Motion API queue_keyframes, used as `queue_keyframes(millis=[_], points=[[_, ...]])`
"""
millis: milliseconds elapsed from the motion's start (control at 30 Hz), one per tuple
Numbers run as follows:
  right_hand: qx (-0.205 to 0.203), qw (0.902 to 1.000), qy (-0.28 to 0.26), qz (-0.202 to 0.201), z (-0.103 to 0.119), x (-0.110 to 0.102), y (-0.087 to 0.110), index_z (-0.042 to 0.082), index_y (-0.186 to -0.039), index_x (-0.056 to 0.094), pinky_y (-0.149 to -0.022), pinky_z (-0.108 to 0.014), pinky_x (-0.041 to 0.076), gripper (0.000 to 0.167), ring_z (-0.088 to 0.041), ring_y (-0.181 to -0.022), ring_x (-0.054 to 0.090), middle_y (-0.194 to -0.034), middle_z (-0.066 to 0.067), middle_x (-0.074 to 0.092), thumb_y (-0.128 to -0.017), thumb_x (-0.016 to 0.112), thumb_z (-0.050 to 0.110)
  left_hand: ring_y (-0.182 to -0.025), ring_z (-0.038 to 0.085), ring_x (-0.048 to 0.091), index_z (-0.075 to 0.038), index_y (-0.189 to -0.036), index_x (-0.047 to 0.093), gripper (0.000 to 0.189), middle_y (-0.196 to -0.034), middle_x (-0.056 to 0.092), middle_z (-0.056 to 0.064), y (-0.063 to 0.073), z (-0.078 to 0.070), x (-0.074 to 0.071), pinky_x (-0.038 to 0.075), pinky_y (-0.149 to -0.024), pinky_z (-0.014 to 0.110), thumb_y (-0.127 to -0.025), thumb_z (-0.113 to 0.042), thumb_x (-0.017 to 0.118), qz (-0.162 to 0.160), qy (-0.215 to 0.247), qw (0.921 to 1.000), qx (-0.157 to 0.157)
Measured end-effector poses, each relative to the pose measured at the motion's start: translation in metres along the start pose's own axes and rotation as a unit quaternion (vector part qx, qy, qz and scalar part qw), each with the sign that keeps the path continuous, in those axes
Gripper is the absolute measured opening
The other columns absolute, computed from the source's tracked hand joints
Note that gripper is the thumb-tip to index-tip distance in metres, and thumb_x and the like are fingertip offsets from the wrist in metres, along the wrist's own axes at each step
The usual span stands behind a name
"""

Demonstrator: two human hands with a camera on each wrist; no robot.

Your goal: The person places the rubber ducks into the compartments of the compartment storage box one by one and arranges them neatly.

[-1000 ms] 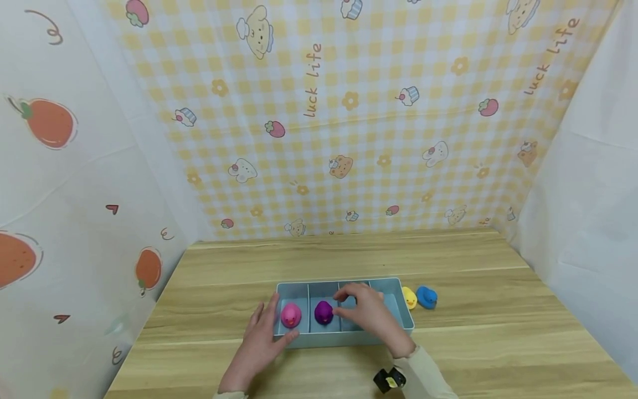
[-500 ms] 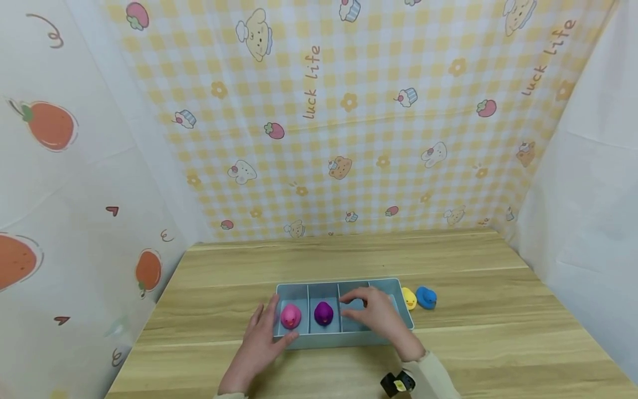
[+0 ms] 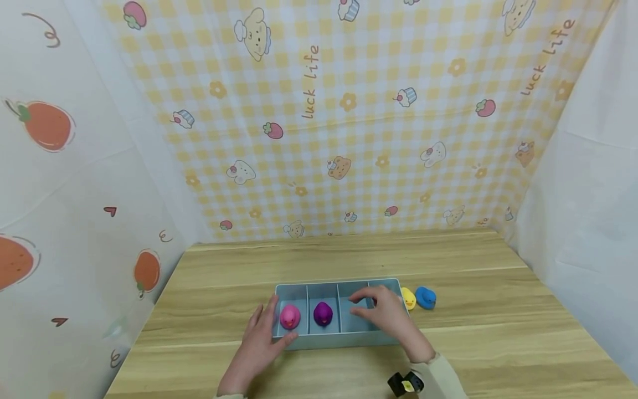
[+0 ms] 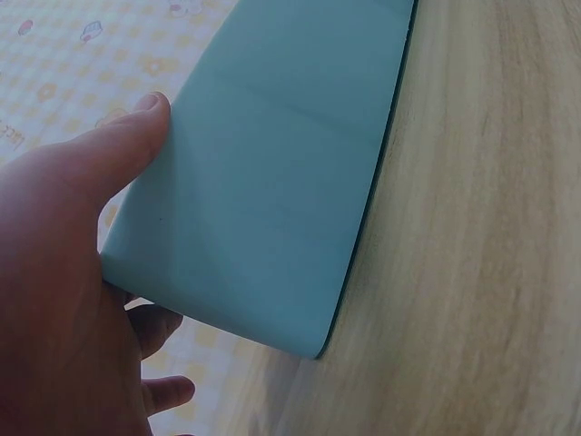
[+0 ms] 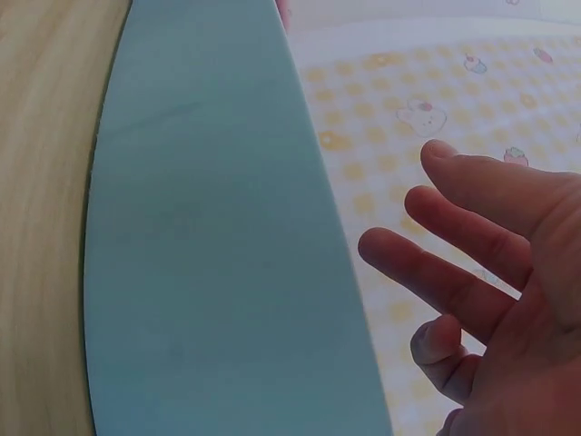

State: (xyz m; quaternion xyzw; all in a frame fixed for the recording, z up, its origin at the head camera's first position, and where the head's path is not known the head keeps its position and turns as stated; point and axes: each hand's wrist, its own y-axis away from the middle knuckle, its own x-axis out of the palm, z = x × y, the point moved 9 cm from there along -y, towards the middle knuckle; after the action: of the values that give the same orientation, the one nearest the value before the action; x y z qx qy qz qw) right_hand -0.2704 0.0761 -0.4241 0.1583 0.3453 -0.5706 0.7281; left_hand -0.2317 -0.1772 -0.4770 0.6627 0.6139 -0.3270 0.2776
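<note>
A long blue-grey box [image 3: 344, 339] with several compartments stands on the table. A pink toy duck [image 3: 289, 317] sits in its leftmost compartment, and a purple toy duck [image 3: 323, 314] in the one beside it. My left hand [image 3: 260, 339] rests on the box's left end, thumb over the front rim and the other fingers spread along the end; the left wrist view shows the thumb [image 4: 127, 145] at the rim. Over the right part of the box hovers my right hand [image 3: 386, 315], with a gap between curved thumb and forefinger and nothing held. It hides much of the rightmost compartment.
A yellow toy duck [image 3: 408, 298] lies right by the box's right end, with a blue toy duck [image 3: 426, 298] beside it. The wooden table [image 3: 239, 257] reaches back to a checked cloth [image 3: 349, 138]. White cloths hang at both sides.
My right hand has moved away from the purple duck, rightward over the box, and its thumb and forefinger hold nothing. The left hand and the ducks have stayed in place.
</note>
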Motion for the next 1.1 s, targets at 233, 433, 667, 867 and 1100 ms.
queue_keyframes(millis=[233, 433, 667, 867, 1100], points=[[0.012, 0.9999, -0.005, -0.007, -0.006, -0.005, 0.002, 0.017, -0.096, 0.075, -0.063, -0.022, 0.039, 0.018, -0.021, -0.081, 0.051, -0.094, 0.008, 0.07, -0.079, 0.077, 0.024, -0.142, 0.047, 0.017, -0.012, -0.154, 0.017, 0.093, -0.152, 0.035, 0.014, 0.0, 0.002, 0.001, 0.025, -0.101, 0.073, -0.084, -0.051, 0.066, -0.002, 0.002, 1.0, 0.0], [0.01, 0.9999, -0.01, -0.006, -0.01, -0.008, 0.004, 0.015, -0.096, 0.075, -0.062, -0.021, 0.038, 0.018, -0.021, -0.078, 0.049, -0.093, 0.006, 0.071, -0.08, 0.076, 0.023, -0.143, 0.046, 0.016, -0.014, -0.154, 0.015, 0.094, -0.154, 0.033, 0.012, 0.0, 0.005, 0.002, 0.025, -0.102, 0.073, -0.084, -0.051, 0.066, -0.002, 0.003, 1.0, -0.005], [0.019, 0.9995, -0.025, -0.007, -0.016, -0.014, 0.008, 0.013, -0.096, 0.075, -0.062, -0.021, 0.039, 0.017, -0.021, -0.08, 0.049, -0.097, 0.002, 0.071, -0.082, 0.075, 0.022, -0.143, 0.045, 0.016, -0.014, -0.154, 0.016, 0.093, -0.154, 0.033, 0.012, -0.001, 0.005, 0.003, 0.027, -0.101, 0.073, -0.084, -0.051, 0.066, 0.002, 0.002, 0.9999, -0.011], [0.015, 0.9994, -0.025, -0.018, -0.019, -0.02, 0.009, 0.013, -0.096, 0.075, -0.061, -0.021, 0.038, 0.016, -0.021, -0.077, 0.049, -0.095, 0.003, 0.072, -0.081, 0.075, 0.02, -0.142, 0.046, 0.016, -0.013, -0.154, 0.016, 0.093, -0.154, 0.033, 0.012, -0.001, 0.005, 0.002, 0.027, -0.101, 0.072, -0.085, -0.052, 0.066, 0.002, 0.0, 1.0, -0.01], [0.051, 0.9975, -0.044, -0.022, -0.029, -0.028, 0.013, 0.014, -0.098, 0.074, -0.068, -0.024, 0.042, 0.016, -0.019, -0.085, 0.056, -0.099, 0.002, 0.072, -0.082, 0.075, 0.019, -0.143, 0.046, 0.016, -0.014, -0.154, 0.016, 0.093, -0.154, 0.033, 0.012, -0.002, 0.005, 0.002, 0.027, -0.101, 0.072, -0.085, -0.051, 0.066, 0.002, 0.0, 1.0, -0.008]])
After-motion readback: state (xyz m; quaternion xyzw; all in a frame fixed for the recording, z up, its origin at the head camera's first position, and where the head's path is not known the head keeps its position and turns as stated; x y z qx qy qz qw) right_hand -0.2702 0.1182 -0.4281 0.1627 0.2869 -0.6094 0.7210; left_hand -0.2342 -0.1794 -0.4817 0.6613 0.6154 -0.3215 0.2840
